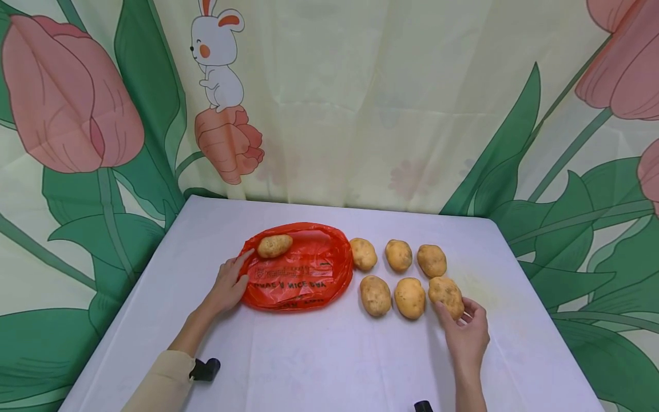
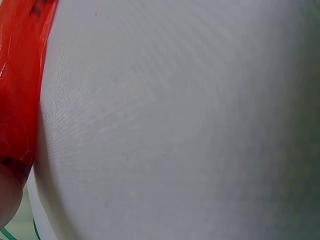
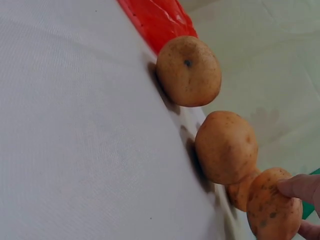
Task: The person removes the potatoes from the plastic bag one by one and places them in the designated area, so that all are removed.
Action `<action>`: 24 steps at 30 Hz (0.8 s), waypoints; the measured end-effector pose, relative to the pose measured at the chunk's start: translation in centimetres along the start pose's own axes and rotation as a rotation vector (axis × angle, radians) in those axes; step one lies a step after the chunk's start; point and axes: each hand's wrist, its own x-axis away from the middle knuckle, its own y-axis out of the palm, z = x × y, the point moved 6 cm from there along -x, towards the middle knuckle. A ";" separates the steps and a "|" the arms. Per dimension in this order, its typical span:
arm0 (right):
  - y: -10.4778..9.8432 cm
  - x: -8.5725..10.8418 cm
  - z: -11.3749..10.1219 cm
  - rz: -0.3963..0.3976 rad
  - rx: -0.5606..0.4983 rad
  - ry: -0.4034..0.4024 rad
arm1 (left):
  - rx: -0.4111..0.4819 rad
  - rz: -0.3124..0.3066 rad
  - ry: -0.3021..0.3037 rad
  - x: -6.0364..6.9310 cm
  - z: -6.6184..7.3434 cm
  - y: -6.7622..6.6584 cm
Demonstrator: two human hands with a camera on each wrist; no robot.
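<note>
A red plastic bag (image 1: 296,292) lies on the table with its rim spread round, and one potato (image 1: 275,246) rests in its upper left part. My left hand (image 1: 230,284) touches the bag's left rim, index finger stretched along it and thumb apart. In the left wrist view the bag (image 2: 20,75) shows at the left edge, with a thumb (image 2: 7,195) against it. Thumb and fingers of my right hand (image 1: 469,335) pinch a potato (image 1: 445,296) at the right end of the front row. The right wrist view shows this potato (image 3: 274,207) between the fingertips, dark spots on its skin.
Several potatoes stand in two rows right of the bag, among them a front one (image 1: 375,296), its neighbour (image 1: 409,298) and a back one (image 1: 399,255). A white cloth covers the table (image 1: 309,360). Behind it hangs a printed curtain (image 1: 360,114).
</note>
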 end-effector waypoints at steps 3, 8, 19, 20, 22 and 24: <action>0.1 -0.2 0.4 -0.015 0.026 0.035 | 0.000 0.001 -0.001 0.0 0.0 0.0; 0.3 -0.4 0.9 -0.029 0.056 0.072 | 0.000 -0.003 -0.008 0.0 0.0 0.0; 0.4 -0.4 1.6 -0.023 0.134 0.030 | 0.001 -0.002 -0.004 0.0 0.1 0.0; 0.5 -0.5 1.6 -0.021 0.137 0.028 | 0.001 -0.001 -0.004 0.0 0.1 0.0; 0.5 -0.4 1.6 -0.022 0.141 0.026 | 0.002 -0.003 -0.005 0.0 0.1 0.0; 0.5 -0.4 1.7 -0.023 0.151 0.028 | 0.003 -0.003 -0.005 0.0 0.1 0.0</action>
